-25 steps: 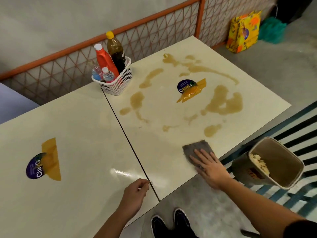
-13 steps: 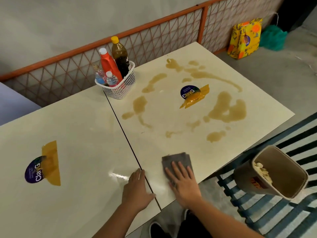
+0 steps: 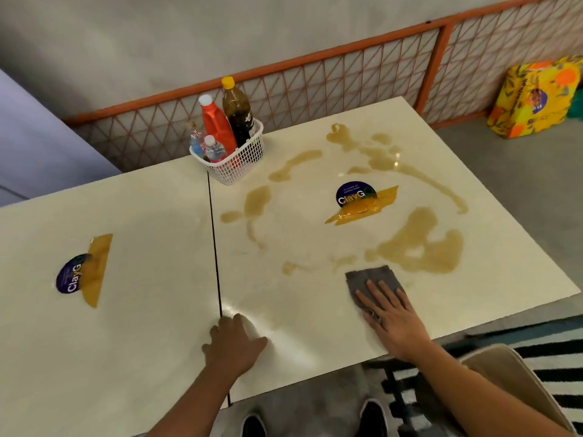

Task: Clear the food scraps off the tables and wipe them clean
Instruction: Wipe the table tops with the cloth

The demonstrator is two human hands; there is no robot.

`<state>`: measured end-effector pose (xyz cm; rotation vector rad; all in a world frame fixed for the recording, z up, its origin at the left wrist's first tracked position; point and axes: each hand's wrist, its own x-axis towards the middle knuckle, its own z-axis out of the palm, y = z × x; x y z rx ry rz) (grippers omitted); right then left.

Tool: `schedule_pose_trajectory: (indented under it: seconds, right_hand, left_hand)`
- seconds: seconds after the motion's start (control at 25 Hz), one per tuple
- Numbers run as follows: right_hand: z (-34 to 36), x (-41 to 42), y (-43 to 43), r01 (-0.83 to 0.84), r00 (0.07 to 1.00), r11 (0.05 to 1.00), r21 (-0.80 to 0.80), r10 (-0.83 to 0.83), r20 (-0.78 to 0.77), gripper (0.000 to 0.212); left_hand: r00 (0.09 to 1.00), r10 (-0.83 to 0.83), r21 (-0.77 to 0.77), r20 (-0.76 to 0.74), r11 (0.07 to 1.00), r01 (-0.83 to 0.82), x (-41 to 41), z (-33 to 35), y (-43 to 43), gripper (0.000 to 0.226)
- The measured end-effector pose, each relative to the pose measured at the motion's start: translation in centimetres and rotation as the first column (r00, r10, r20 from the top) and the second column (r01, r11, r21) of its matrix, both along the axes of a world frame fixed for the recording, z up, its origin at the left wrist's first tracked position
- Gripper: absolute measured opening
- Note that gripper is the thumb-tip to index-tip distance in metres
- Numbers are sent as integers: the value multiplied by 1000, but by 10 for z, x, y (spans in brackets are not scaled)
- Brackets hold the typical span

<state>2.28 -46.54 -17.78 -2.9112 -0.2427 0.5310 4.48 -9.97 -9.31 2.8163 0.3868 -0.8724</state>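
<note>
Two cream tables stand side by side. The right table [image 3: 315,298] carries brown liquid spills [image 3: 419,247] across its middle and far part. A grey cloth [image 3: 369,279] lies flat near that table's front edge, just below the largest spill. My right hand [image 3: 391,316] presses on the cloth with straight, spread fingers. My left hand [image 3: 232,342] rests flat on the right table's front left corner, beside the seam. The left table [image 3: 142,263] shows no spills.
A white basket [image 3: 239,162] with sauce and water bottles stands at the back by the seam. An orange mesh fence [image 3: 315,89] runs behind the tables. A beige bin [image 3: 511,373] sits at lower right over a striped bench. A yellow bag [image 3: 536,99] lies on the floor.
My right hand has slid the cloth to the right and farther up the table, up to the big spill. My left hand has shifted slightly right across the seam.
</note>
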Motion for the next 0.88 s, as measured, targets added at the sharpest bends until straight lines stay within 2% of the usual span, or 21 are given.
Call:
schedule_pose_trajectory:
  seconds: [0.12, 0.24, 0.32, 0.44, 0.52, 0.64, 0.72, 0.8, 0.88]
  right_hand:
    - [3, 20, -107, 156, 988, 986, -51, -156, -10, 66]
    - [10, 40, -188, 357, 933, 932, -58, -358, -23, 76]
    - [13, 52, -214, 463, 885, 885, -42, -464, -43, 78]
    - [14, 60, -195, 536, 842, 842, -59, -538, -31, 68]
    - [14, 57, -157, 469, 883, 882, -50, -469, 5, 63]
    - [12, 40, -99, 211, 977, 977, 14, -211, -11, 58]
    - [9, 28, -93, 55, 998, 998, 35, -53, -45, 55]
    - [11, 31, -124, 4, 1000, 998, 66, -3, -16, 54]
    - [11, 44, -174, 81, 996, 995, 56, -83, 38, 60]
  left_hand:
    - [999, 19, -60, -44, 998, -22, 3, -3, -52, 91]
    - [997, 53, -55, -56, 997, -56, 7, -13, -78, 111]
    - [998, 31, -43, -60, 998, -34, 6, -18, -80, 119]
    - [997, -55, -15, -52, 998, 54, 5, -20, -81, 122]
    - [997, -67, -13, -30, 998, 67, 7, -21, -82, 122]
    - [999, -45, -33, -7, 998, 44, 5, -22, -79, 128]
    - [999, -43, -20, -13, 999, 43, 2, -23, -81, 136]
    - [999, -40, 3, -21, 999, 40, 1, -25, -83, 138]
    - [999, -40, 9, -32, 999, 40, 2, -26, -85, 139]
